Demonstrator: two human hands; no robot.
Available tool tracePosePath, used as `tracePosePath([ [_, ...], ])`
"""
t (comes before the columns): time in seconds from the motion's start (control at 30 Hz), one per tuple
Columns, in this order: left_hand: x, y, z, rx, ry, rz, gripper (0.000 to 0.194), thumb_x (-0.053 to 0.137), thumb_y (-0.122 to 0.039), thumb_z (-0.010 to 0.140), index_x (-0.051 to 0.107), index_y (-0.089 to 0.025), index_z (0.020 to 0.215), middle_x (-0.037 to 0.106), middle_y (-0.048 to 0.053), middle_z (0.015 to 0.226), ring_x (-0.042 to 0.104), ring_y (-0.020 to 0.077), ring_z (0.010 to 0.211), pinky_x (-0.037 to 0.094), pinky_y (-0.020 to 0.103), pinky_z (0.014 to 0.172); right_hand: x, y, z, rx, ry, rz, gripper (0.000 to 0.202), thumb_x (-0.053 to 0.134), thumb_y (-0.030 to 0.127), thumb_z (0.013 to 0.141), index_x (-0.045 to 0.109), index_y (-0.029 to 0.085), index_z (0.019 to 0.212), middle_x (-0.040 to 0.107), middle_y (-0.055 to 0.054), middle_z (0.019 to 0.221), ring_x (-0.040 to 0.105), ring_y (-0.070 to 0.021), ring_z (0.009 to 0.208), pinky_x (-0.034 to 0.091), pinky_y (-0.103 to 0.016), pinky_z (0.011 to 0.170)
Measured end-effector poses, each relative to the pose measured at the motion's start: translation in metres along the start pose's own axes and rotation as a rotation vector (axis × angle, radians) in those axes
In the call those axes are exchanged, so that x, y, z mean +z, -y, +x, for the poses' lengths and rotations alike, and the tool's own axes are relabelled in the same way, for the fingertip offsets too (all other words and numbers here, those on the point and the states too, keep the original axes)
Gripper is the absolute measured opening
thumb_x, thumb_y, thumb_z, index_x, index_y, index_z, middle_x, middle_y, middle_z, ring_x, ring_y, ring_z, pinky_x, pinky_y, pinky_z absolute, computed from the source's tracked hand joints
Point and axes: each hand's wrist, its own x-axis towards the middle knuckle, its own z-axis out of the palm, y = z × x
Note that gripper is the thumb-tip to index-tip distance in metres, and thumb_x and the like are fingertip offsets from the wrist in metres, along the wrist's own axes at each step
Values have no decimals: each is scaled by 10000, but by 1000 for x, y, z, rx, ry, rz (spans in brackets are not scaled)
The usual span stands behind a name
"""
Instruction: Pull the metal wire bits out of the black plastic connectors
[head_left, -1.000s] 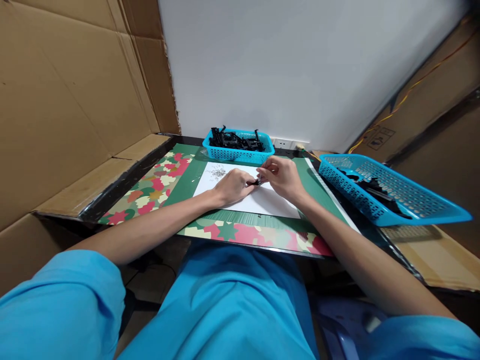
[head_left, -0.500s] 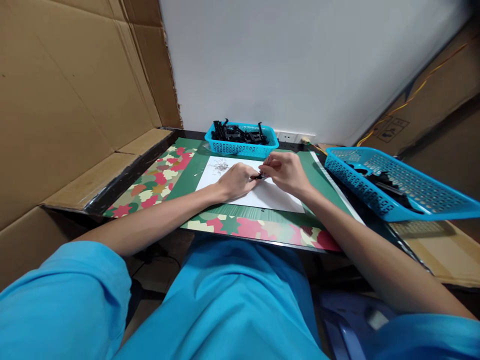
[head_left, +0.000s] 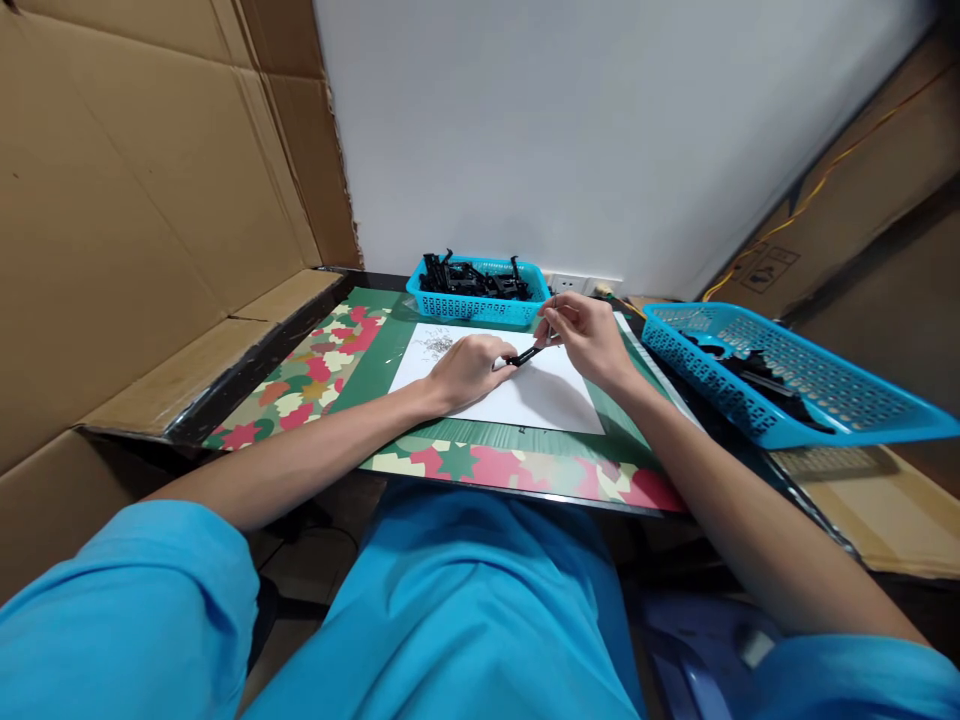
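- White wall [head_left: 600, 130] closes the back of the room; cardboard panel [head_left: 150, 150] at left, brown carton [head_left: 877, 200] at right, its printed symbols too small to read.
- Green mat [head_left: 364, 380], camouflage-bordered, covers most of a dark table [head_left: 382, 282].
- Blue right-hand basket [head_left: 847, 390], tilted in view, holds dark pieces, partly hidden by its side.
- White sheet [head_left: 555, 405] on the mat, its left part covered by the left arm.
- Blue rear basket [head_left: 480, 308], heaped with black pieces.
- Left hand [head_left: 469, 375]: thumb and fingers closed on a black part [head_left: 527, 355], which lies between the hands above the sheet, near end concealed.
- Right hand [head_left: 592, 335]: fingertips pinched around a slim grey item [head_left: 551, 328], shape unclear.
- Tiny bits [head_left: 435, 345], scattered on the sheet, individually indistinct.
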Motion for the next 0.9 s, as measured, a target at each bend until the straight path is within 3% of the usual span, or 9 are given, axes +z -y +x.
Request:
tracePosePath([
  [0.2,-2,1,1,-25,-37,16,119,721,-219,950,773,-173,1048,797,74,985,702,214,876,526,352,783,-9,2,3,-24,46,48,449,646,679,970,640,230,970,681,-56,777,662,-186,640,613,-387,663],
  [0.3,-4,0,2,-98,-60,59,131,709,-273,969,744,-190,1064,786,59,995,690,210,874,506,348,764,-19,-5,5,-41,111,-149,330,599,520,1029,672,212,938,575,-21,686,547,-160,597,499,-344,582],
  [0.43,-10,-1,3,-239,-67,106,195,640,-351,1027,673,-205,1153,775,49,1008,666,193,772,433,334,652,-32,-20,8,5,304,-452,243,631,356,985,745,186,855,499,-4,648,417,-142,601,299,-331,561],
  [0.6,-13,-1,4,-299,-59,92,191,627,-296,1030,600,-225,1205,758,26,952,645,184,718,366,330,613,-30,-36,7,57,501,-449,236,770,434,900,793,200,921,438,36,616,372,-130,588,255,-329,563],
  [0.9,-12,2,4,-325,-44,45,186,661,-290,1000,618,-227,1169,760,36,946,642,188,727,385,330,642,-34,-40,7,35,479,-451,236,808,431,865,807,203,925,404,53,597,320,-123,580,251,-330,579],
])
